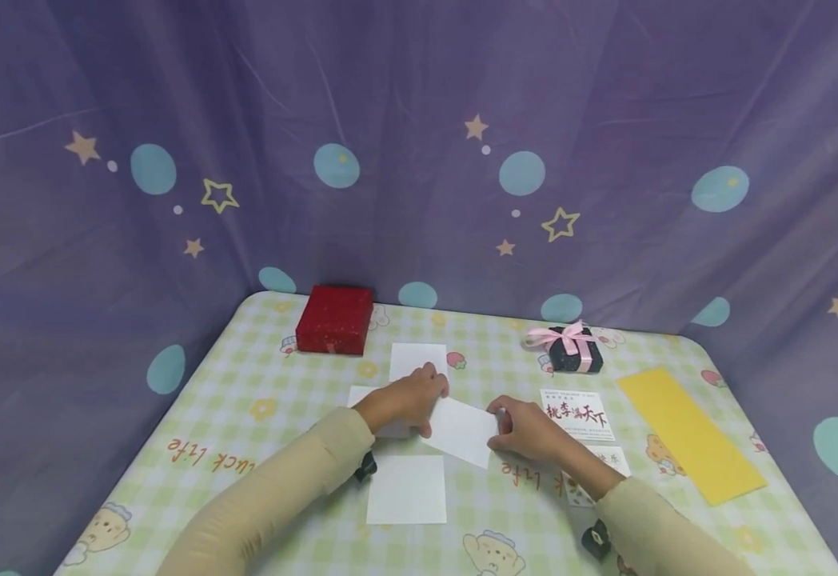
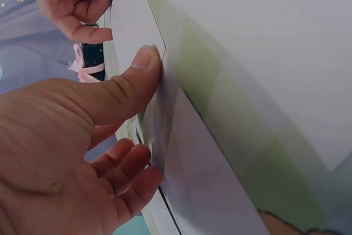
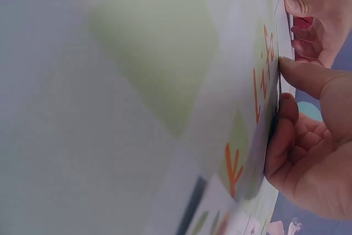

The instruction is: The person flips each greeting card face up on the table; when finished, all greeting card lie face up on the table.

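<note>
A white paper sheet lies mid-table, one flap raised off the checked tablecloth. My left hand pinches the flap's left end; in the left wrist view its thumb presses the paper edge, with the fingers curled beneath. My right hand pinches the flap's right end; in the right wrist view its thumb and fingers clamp the thin edge. More white panels of the sheet lie flat behind and in front.
A red box stands at the back left, and a black box with a pink ribbon at the back right. A white card with red lettering and a long yellow paper strip lie to the right. Purple curtains surround the table.
</note>
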Demonstrator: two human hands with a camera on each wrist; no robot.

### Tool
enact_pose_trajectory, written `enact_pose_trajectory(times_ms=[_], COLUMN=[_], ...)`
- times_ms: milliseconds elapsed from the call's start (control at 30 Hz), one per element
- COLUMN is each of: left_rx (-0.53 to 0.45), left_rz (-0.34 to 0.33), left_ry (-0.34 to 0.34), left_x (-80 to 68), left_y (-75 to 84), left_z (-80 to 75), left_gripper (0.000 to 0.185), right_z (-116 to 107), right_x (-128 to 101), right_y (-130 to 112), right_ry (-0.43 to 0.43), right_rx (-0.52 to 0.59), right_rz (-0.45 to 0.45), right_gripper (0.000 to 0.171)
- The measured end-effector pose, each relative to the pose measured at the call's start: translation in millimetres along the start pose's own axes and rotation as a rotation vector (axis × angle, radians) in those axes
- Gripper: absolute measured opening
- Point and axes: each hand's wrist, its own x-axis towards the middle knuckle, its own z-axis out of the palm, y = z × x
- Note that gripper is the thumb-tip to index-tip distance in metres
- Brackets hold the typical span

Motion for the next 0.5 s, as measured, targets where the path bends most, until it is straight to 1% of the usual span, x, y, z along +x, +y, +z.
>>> enact_pose_trajectory(times_ms=[200,333,400,500], left_rx=[-0.003,0.023,0.050,0.071], left_rz=[-0.008,0.020,0.054,0.118], left_ry=[0.012,0.013,0.041,0.138], left_x=[-1.7,-1.7,-1.9,-3.0], left_y=[2.6,0.9,-0.9,-3.2], left_z=[-0.3,0.5,1.5,3.0], left_gripper=[0.069,0.075,0.072,0.056], right_z=[3.0,3.8,3.4,0.2], right_x=[0.8,1.0,0.4,-1.6], right_y=[-2.6,-5.8,-6.5,-6.0], right_ry=[0.035,0.058,0.073,0.096], right_rx=[0.010,0.035,0.057,0.100], right_rz=[0.004,0.027,0.046,0.060], right_gripper=[0.046,0.041,0.037,0.029])
